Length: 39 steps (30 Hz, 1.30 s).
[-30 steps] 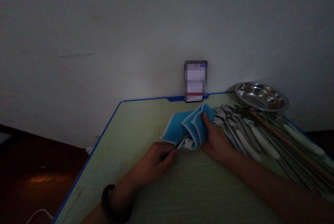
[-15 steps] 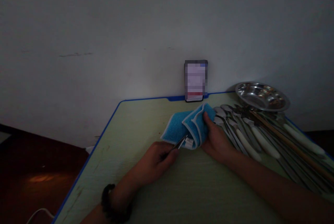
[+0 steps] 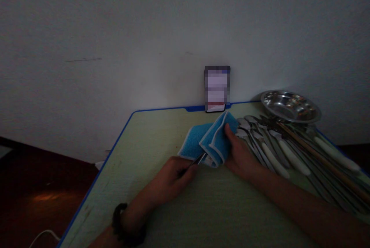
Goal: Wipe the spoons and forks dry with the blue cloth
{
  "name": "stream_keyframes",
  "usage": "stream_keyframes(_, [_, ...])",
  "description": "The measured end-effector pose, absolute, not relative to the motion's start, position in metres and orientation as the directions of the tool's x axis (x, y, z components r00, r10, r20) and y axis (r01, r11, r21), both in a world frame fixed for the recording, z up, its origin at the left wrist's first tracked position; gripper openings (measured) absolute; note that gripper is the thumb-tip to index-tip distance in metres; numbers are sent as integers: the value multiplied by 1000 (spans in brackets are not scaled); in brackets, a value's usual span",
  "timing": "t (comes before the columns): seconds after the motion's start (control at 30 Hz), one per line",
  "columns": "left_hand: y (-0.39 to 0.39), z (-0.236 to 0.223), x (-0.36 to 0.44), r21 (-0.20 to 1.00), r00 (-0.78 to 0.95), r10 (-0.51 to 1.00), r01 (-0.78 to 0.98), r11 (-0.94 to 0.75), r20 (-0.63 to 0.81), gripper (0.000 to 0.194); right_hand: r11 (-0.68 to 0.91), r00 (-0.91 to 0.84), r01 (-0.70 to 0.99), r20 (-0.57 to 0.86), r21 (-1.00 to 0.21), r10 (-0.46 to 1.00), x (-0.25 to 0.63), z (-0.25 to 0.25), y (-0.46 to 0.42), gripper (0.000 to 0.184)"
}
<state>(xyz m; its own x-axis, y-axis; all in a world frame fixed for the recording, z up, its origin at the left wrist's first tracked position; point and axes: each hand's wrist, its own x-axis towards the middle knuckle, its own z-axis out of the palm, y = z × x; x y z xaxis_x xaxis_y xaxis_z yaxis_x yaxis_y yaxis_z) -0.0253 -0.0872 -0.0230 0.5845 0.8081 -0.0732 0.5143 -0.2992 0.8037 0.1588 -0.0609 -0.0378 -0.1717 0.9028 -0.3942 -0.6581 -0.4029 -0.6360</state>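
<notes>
My left hand (image 3: 173, 176) is closed round the handle of a thin metal utensil (image 3: 199, 159) whose far end goes into a folded blue cloth (image 3: 209, 142). My right hand (image 3: 241, 155) is closed on the cloth's right side, thumb on top, pressing the fold over the utensil. What kind of utensil it is stays hidden under the cloth. Both hands rest on a pale green table (image 3: 162, 136) with a blue edge.
Several spoons and white-handled cutlery (image 3: 277, 151) lie in a row right of the cloth, with wooden chopsticks (image 3: 318, 159) across them. A steel dish (image 3: 290, 106) stands at the back right. A small card (image 3: 217, 89) leans against the wall. The floor drops off left.
The cloth's upper fold has shifted slightly up and over under my right hand, and its white label has gone out of sight. My left hand has stayed in place.
</notes>
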Motion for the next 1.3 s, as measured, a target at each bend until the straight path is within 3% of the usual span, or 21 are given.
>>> stream_keyframes(0.17, [-87, -23, -25, 810, 588, 805, 510, -290, -82, 34, -370, -164, -607, -345, -703, 924, 159, -38, -62, 30])
stream_keyframes(0.57, [-88, -24, -26, 788, 580, 813, 523, -325, -49, 32, -372, -110, -718, -432, -588, 895, 157, -39, -56, 27])
stream_keyframes(1.3, [-88, -23, -25, 791, 579, 812, 527, -310, -68, 33, -388, -123, -765, -474, -514, 872, 155, -32, -56, 32])
